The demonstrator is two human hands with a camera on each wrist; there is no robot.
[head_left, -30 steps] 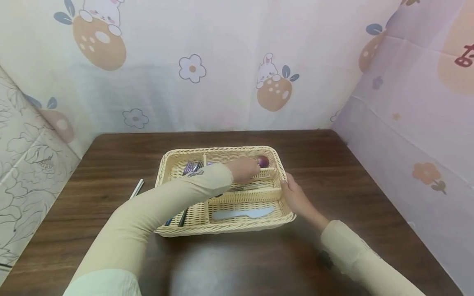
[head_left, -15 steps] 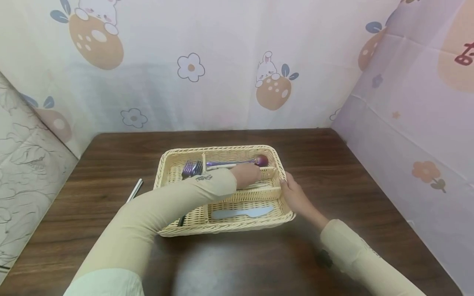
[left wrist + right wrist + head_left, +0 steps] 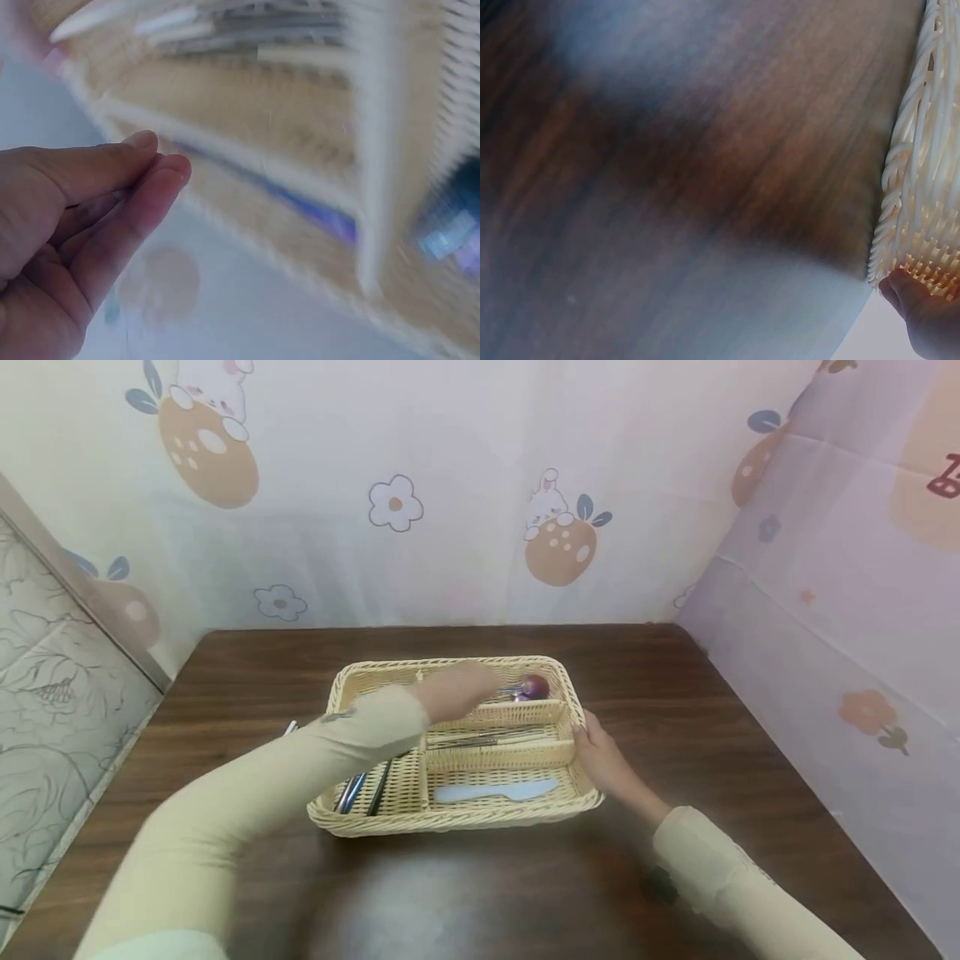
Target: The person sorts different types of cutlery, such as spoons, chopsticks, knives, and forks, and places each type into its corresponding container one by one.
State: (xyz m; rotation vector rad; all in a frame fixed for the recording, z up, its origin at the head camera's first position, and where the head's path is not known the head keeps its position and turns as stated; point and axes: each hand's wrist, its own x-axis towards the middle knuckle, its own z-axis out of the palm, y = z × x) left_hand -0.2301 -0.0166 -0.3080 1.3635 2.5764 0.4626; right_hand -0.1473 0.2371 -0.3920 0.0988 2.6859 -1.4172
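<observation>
A pale wicker basket [image 3: 510, 814] with dividers sits on the table. My left hand [image 3: 459, 689] is over its back compartment, blurred. In the left wrist view that hand has thumb and forefinger tips together, other fingers curled, nothing visible between them. Purple spoons [image 3: 534, 687] lie at the back right. Thin sticks [image 3: 487, 739] lie in the middle compartment, and a pale blue knife [image 3: 497, 791] in the front one. Dark and blue handles [image 3: 380, 789] show in the left compartment, partly hidden by my sleeve. My right hand [image 3: 602, 756] holds the basket's right end by the rim.
The brown wooden table [image 3: 660, 693] ends at a patterned cloth [image 3: 465, 560] behind and on the right. Tips of silvery sticks [image 3: 291, 727] show on the table left of the basket, mostly behind my left forearm [image 3: 300, 777].
My left hand has risen and moved left from the middle of the basket, uncovering the middle compartment's sticks and a second purple spoon head. The right hand stays on the rim.
</observation>
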